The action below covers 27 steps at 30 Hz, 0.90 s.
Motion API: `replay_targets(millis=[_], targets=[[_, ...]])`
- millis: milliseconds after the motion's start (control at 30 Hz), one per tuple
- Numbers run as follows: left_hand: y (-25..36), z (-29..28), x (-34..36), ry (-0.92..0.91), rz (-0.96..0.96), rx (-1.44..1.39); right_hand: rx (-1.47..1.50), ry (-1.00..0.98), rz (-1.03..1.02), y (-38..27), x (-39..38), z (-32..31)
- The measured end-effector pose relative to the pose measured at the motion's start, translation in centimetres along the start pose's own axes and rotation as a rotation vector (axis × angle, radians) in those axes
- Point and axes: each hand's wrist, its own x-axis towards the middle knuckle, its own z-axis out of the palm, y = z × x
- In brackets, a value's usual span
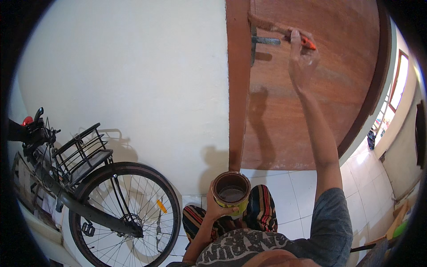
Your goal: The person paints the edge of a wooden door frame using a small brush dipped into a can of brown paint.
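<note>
My right hand (pixel 304 60) is raised at arm's length, its fingers closed round the orange handle of a paintbrush (pixel 308 42). The brush points left, its blurred bristle end lying at the edge of a brown wooden door (pixel 311 120), just above the metal door handle (pixel 267 41). Low in front of my body, my left hand (pixel 215 208) grips a yellow-green paint can (pixel 243 207) from its left side. The can has no lid on, and dark brownish liquid shows inside. Brown smears mark its rim.
A brown door frame (pixel 237 89) borders a white wall (pixel 133 66). At lower left stands a dark bicycle (pixel 95 218) with a black front rack (pixel 82 151). White floor tiles (pixel 284 196) lie below the door. A bright passage opens at far right.
</note>
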Motion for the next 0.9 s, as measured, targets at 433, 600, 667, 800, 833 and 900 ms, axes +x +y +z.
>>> replay_targets(millis=[433, 600, 667, 800, 833, 900], targets=[[-0.4, 0.4, 0.0, -0.027, -0.013, 0.008, 0.086, 0.104, 0.023, -0.9, 1.6, -0.7], [-0.1, 0.8, 0.1, -0.031, -0.011, -0.004, 0.034, 0.045, -0.008, 0.3, 0.6, -0.1], [-0.5, 0.2, -0.3, -0.021, -0.020, -0.003, -0.058, -0.007, 0.138, 0.0, -2.0, -0.6], [-0.2, 0.4, 0.1, -0.033, -0.016, 0.026, 0.040, -0.001, 0.097, 1.3, -3.8, -2.8], [-0.5, 0.3, 0.1, -0.030, -0.010, 0.021, 0.022, 0.033, 0.064, 1.4, -3.5, -2.7], [-1.3, 0.0, 0.1, -0.025, 0.002, 0.012, -0.016, 0.101, -0.004, 1.2, -2.2, -2.3]])
